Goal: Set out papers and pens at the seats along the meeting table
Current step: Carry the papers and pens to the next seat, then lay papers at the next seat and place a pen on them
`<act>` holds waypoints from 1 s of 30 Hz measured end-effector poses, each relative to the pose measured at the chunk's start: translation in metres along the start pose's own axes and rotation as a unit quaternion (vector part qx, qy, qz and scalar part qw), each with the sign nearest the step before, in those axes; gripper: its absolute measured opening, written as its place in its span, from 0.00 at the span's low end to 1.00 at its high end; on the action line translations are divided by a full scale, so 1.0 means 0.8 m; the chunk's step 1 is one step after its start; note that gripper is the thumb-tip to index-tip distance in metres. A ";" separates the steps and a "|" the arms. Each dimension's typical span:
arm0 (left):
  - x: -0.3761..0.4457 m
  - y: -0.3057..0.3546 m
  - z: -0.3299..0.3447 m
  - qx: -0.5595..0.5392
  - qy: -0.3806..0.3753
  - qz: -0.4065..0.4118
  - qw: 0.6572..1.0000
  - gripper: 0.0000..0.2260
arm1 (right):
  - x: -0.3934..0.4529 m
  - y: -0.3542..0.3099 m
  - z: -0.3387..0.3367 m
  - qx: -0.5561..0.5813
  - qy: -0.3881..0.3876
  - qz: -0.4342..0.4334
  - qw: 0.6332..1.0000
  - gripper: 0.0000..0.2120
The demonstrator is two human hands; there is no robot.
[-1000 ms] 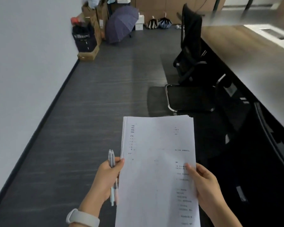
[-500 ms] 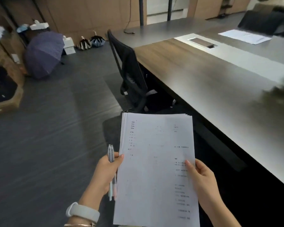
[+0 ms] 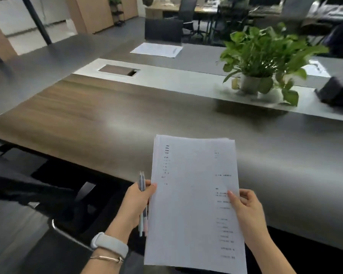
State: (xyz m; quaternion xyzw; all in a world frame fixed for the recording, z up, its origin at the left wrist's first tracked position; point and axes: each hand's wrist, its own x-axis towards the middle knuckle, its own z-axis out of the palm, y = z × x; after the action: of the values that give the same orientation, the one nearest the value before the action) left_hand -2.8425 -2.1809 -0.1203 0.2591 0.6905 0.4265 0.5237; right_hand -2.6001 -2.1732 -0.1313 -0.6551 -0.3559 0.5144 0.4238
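Both my hands grip the papers (image 3: pixel 194 202): left hand (image 3: pixel 136 202) pinches their left edge with pens (image 3: pixel 142 202) tucked alongside, right hand (image 3: pixel 246 206) pinches the right edge. They hang over the table's (image 3: pixel 111 115) near edge, bare wood beyond. Farther off stand a plant (image 3: pixel 263 58), right, and a set-out sheet (image 3: pixel 156 49) across; a chair (image 3: pixel 28 194) sits left.

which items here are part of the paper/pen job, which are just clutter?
Job:
- stack of papers, held by both the left hand and the right hand
- pens in the left hand
- meeting table
- paper already set out at the far seat

Lying about:
- potted plant
- black object at the right edge
- cable hatch
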 end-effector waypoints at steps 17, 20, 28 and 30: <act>0.210 0.050 0.220 0.150 -0.098 -0.069 0.981 0.07 | 0.212 -0.021 -0.086 -0.011 0.127 0.101 0.987 0.02; 0.226 0.055 0.256 0.160 -0.088 -0.079 0.980 0.05 | 0.250 -0.023 -0.101 -0.030 0.125 0.116 0.985 0.04; 0.262 0.060 0.297 0.204 -0.039 -0.103 0.973 0.07 | 0.300 -0.030 -0.114 -0.066 0.146 0.163 0.974 0.06; 0.266 0.061 0.297 0.209 -0.036 -0.108 0.971 0.08 | 0.304 -0.033 -0.112 -0.076 0.155 0.164 0.971 0.06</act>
State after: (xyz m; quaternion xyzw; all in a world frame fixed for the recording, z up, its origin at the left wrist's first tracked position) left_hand -2.6902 -1.9098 -0.2064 0.3020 0.7688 0.2036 0.5256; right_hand -2.4605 -1.9608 -0.1875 -0.8062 -0.2118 0.4408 0.3329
